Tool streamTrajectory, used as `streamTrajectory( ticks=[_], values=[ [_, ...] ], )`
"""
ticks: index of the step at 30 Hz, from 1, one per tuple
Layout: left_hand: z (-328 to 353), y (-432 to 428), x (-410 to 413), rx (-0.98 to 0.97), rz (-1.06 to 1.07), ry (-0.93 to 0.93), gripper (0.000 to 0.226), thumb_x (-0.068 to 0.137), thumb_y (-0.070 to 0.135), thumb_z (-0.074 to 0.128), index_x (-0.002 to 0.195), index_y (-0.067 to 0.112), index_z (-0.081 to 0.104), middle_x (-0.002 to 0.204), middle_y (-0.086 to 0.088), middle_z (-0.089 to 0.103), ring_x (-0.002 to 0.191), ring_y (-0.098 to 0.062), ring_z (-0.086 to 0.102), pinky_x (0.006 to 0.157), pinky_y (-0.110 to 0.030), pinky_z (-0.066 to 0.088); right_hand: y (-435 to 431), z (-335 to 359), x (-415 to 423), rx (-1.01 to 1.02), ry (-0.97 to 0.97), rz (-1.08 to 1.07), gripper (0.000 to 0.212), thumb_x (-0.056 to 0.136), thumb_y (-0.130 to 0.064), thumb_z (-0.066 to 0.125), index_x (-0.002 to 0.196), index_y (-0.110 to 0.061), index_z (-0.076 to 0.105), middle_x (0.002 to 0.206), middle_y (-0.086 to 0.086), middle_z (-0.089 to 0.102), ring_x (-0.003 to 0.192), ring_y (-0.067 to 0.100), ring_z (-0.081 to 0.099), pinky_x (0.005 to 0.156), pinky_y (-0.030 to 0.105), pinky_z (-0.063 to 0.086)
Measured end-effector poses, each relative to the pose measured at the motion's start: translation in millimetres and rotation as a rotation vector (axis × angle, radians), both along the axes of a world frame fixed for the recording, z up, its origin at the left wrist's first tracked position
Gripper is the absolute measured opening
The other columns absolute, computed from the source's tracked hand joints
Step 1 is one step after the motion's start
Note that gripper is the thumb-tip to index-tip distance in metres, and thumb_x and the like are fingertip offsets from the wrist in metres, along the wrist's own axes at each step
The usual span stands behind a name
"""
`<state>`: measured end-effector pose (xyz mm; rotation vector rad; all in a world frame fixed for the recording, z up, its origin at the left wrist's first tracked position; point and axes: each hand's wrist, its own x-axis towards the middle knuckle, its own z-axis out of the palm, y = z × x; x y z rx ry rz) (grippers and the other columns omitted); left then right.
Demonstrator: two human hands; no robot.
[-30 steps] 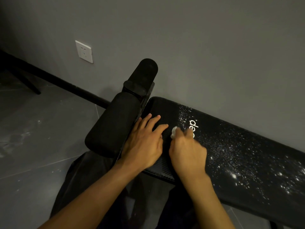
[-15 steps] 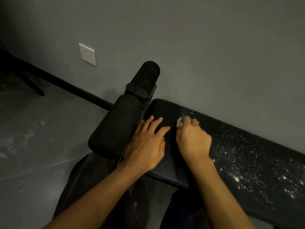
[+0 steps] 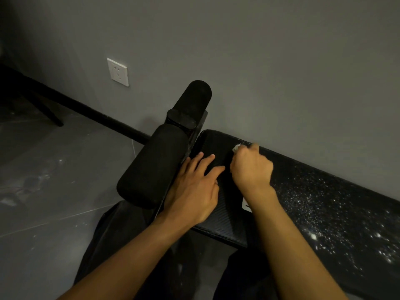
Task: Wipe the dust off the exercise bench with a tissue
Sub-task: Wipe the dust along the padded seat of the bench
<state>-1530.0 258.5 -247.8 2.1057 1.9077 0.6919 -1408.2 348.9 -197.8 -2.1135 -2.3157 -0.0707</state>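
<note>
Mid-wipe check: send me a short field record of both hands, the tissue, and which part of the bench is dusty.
bracing: left hand lies flat on the bench pad, fingers straight, beside the foam roller
wiping: right hand grips the tissue at the pad's far edge, by the wall
clean zone: pad surface around the left hand looks free of specks
dusty zone: white dust covers the pad to the right of the right hand
surroundings: wall socket on the grey wall

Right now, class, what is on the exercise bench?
The left hand lies flat on the exercise bench; the right hand grips a tissue at its far edge; white dust speckles the pad past the right arm. Whatever lies under both hands is hidden.
</note>
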Motion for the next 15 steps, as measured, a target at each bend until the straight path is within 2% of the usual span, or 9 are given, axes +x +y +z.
streamTrajectory(
  ticks=[4, 8, 11, 15],
  values=[
    [1, -1, 0, -0.002, -0.006, -0.007, 0.05, 0.1, 0.027, 0.042, 0.151, 0.031, 0.043, 0.165, -0.001, 0.03, 0.155, -0.023, 0.016, 0.127, -0.044, 0.011, -15, -2, 1, 0.051, 0.041, 0.041, 0.027, 0.101, -0.029, 0.048, 0.121, -0.013, 0.054, 0.115, 0.011, 0.053, 0.073, 0.023, 0.058, 0.056, 0.034, 0.039],
    [2, -1, 0, -0.007, 0.0, -0.008, 0.052, 0.099, 0.029, 0.037, 0.151, 0.031, 0.042, 0.166, 0.0, 0.027, 0.156, -0.022, 0.013, 0.128, -0.044, 0.009, -45, -4, 15, 0.063, -0.052, 0.129, 0.032, 0.102, -0.032, 0.044, 0.13, -0.017, 0.051, 0.113, 0.006, 0.053, 0.07, 0.017, 0.058, 0.051, 0.03, 0.039],
    [1, -1, 1, 0.002, 0.0, -0.003, 0.051, 0.101, 0.026, 0.043, 0.152, 0.03, 0.042, 0.166, -0.001, 0.027, 0.156, -0.022, 0.014, 0.128, -0.044, 0.008, -8, 1, 9, 0.0, -0.065, 0.06, 0.029, 0.1, -0.028, 0.051, 0.127, -0.016, 0.055, 0.117, 0.01, 0.05, 0.071, 0.021, 0.053, 0.057, 0.034, 0.036],
    [0, -1, 1, -0.006, 0.001, -0.013, 0.05, 0.101, 0.025, 0.044, 0.151, 0.031, 0.043, 0.165, -0.001, 0.028, 0.155, -0.022, 0.014, 0.128, -0.043, 0.008, 34, 5, -8, -0.029, -0.002, -0.01, 0.026, 0.099, -0.025, 0.054, 0.116, -0.007, 0.06, 0.118, 0.014, 0.049, 0.067, 0.023, 0.046, 0.06, 0.037, 0.04]
  ],
)
